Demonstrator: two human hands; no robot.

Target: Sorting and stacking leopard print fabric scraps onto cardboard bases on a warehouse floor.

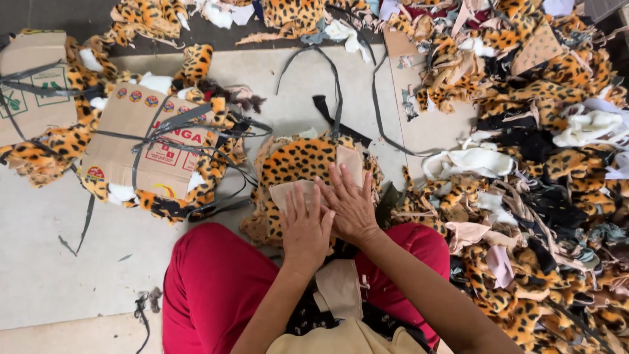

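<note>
A stack of leopard-print fabric pieces (pixel 295 160) lies on the floor just in front of my knees, its top pieces showing beige backing (pixel 350 160). My left hand (pixel 305 229) rests flat on the near edge of the stack with fingers spread. My right hand (pixel 349 203) lies flat beside it, pressing down on the beige pieces. Neither hand grips anything. I sit on the floor in red trousers (pixel 216 282).
A bundle of leopard fabric capped with cardboard and tied with black straps (pixel 157 141) sits at left; another bundle (pixel 33 85) lies at far left. A big loose heap of leopard, white and black scraps (pixel 537 164) fills the right. Black straps (pixel 337 98) trail on the floor.
</note>
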